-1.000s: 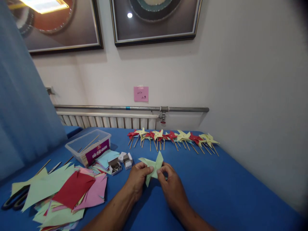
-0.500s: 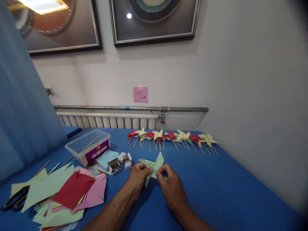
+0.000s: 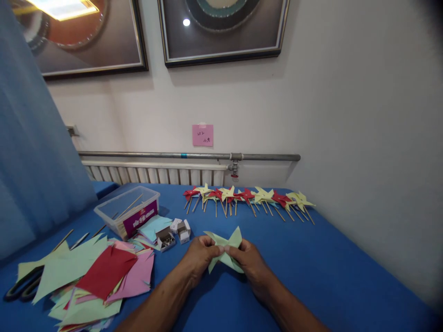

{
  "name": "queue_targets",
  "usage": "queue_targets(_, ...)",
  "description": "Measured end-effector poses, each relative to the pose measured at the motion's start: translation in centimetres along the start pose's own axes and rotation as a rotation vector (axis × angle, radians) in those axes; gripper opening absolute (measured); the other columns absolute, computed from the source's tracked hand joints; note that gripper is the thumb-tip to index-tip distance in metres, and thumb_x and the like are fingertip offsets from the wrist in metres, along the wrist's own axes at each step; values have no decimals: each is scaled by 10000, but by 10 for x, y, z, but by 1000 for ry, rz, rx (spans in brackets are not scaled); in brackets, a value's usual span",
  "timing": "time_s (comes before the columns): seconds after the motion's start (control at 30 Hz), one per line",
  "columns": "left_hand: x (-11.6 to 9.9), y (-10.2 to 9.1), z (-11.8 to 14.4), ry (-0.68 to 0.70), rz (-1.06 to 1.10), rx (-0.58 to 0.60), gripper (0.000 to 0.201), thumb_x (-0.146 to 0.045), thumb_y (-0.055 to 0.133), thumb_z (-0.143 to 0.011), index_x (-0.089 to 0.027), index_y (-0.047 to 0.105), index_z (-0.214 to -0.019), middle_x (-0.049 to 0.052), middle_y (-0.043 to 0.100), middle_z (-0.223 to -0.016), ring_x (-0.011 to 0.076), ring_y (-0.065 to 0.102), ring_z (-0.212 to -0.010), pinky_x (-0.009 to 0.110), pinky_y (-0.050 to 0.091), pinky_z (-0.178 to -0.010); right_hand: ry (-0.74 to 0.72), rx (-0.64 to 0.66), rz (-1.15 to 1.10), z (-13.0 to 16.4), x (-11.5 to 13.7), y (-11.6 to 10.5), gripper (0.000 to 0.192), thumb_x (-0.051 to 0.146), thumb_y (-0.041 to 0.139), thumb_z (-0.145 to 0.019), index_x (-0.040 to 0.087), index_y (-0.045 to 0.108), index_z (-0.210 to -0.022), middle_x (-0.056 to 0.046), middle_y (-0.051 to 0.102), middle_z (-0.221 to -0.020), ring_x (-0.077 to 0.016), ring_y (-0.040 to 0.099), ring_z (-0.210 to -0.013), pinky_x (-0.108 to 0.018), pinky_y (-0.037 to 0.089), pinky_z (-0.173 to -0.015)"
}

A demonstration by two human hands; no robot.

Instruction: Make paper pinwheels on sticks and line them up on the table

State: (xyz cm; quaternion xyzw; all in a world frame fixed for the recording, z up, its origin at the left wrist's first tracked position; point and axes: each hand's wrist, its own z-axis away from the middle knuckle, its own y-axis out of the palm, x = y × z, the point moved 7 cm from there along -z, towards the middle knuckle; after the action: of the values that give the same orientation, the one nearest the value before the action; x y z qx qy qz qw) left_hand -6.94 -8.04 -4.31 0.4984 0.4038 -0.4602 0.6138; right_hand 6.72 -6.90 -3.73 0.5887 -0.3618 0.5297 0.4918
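Since half a second ago, turned and flattened between the hands: the pale green paper pinwheel (image 3: 224,251), its upper point now lower and leaning right, one blade folded down under the right hand. Held just above the blue tablecloth (image 3: 311,276), near the front middle of the table. Left hand (image 3: 199,256) closed on the pinwheel's centre from the left, thumb and fingertips pinching the paper. Right hand (image 3: 252,263) closed on the same centre from the right, fingertips meeting those of the left, palm down over the lower right blade.

Just left of the hands, two small open cardboard boxes (image 3: 173,236), one with metal pins inside. Beyond them, a clear plastic tub (image 3: 128,210) with a purple label and wooden sticks in it. At far left, a loose heap of cut coloured paper (image 3: 93,276), red, pink and green, with black-handled scissors (image 3: 19,288) at its edge. Along the back by the radiator, a row of finished red and yellow pinwheels on sticks (image 3: 247,198).
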Motion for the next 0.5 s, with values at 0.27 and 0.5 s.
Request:
queue_targets(0.27, 1, 3, 0, 2, -24, 30, 375, -364, 908, -470, -151, 641, -623, 24, 643, -574, 120, 520, -510, 257, 363, -542, -43, -69, 158, -13, -11, -11, 385, 488, 815, -646, 156, 730, -822, -43, 751, -726, -208, 654, -652, -293, 488, -603)
queue_targets(0.5, -15, -1, 2, 64, -320, 41, 282, -398, 800, -602, -204, 596, -617, -6, 582, -562, 136, 463, -505, 275, 331, -556, -62, -123, 271, -20, -24, -19, 379, 509, 774, -680, 157, 747, -820, -41, 746, -690, -210, 639, -602, -280, 457, -528)
